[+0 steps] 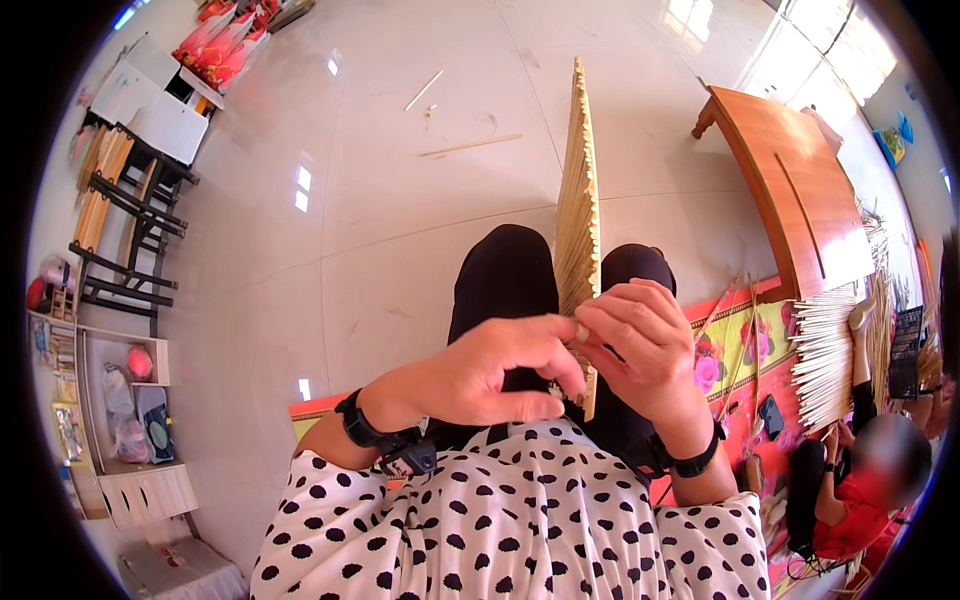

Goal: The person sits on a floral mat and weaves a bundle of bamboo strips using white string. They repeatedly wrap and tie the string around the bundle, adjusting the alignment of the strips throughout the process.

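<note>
A straw-coloured panel of reed-like strips (pixel 577 220) stands on edge between my black-trousered knees. It is seen almost edge-on, with a knobbly rim running away from me. My left hand (pixel 490 370) lies beside its near end, fingers stretched out and thumb apart. The left index fingertip meets my right fingers at the rim. My right hand (pixel 640 345) is closed in a pinch there, and whatever is between thumb and fingers is too small to make out. Part of the panel's near end is hidden behind both hands.
Loose strips (pixel 470 146) lie on the pale tiled floor. A wooden table (pixel 770 180) stands at the far right. Nearer on that side are a bundle of sticks (pixel 825 350), a phone (pixel 770 415) and a seated person in red (pixel 850 520). Black-framed stools (pixel 125 240) and shelves (pixel 120 400) line the left.
</note>
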Demonstrator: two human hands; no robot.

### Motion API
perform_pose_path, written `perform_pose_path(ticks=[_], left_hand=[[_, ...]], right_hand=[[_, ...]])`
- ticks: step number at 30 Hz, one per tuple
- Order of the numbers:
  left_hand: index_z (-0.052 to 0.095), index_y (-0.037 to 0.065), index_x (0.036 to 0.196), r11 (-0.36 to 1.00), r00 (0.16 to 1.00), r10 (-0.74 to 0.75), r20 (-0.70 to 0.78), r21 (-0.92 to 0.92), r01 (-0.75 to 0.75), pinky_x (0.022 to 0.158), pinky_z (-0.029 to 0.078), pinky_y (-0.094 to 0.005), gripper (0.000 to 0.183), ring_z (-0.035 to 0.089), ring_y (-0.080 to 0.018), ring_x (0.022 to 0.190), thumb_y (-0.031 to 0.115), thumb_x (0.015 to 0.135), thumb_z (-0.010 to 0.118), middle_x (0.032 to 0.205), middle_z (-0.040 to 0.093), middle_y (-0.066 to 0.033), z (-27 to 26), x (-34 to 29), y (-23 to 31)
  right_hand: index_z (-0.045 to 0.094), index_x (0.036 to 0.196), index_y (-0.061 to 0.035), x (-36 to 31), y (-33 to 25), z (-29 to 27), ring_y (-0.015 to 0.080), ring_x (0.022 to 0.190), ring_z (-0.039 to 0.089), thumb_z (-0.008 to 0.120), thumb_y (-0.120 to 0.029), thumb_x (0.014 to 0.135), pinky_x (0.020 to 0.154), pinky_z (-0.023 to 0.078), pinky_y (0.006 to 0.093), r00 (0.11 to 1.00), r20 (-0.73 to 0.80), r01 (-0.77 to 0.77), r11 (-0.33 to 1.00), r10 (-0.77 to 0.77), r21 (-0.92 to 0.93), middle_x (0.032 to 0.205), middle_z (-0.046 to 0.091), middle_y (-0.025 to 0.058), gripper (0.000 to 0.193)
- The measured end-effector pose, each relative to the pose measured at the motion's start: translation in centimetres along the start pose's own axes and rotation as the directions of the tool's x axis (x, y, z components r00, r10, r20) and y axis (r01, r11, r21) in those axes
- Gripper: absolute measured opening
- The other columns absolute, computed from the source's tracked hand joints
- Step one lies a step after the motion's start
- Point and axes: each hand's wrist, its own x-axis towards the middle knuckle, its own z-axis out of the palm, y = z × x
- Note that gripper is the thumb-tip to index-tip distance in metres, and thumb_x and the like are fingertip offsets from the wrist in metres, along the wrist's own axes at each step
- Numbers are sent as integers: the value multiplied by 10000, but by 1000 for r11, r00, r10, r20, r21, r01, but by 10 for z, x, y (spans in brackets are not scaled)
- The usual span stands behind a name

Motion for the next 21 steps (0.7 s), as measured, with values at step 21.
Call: perform_pose_path(ticks=[21], left_hand=[[590, 220, 1316, 305, 966, 250, 68, 941, -145, 1137, 352, -524, 572, 291, -357, 1443, 38, 782, 687, 1511, 409, -91, -23, 49, -51]], right_hand=[[553, 1265, 16, -63, -20, -22, 326, 889, 680, 765, -120, 793, 772, 549, 380, 614, 607, -683, 725, 504, 89, 973, 673, 191, 535]])
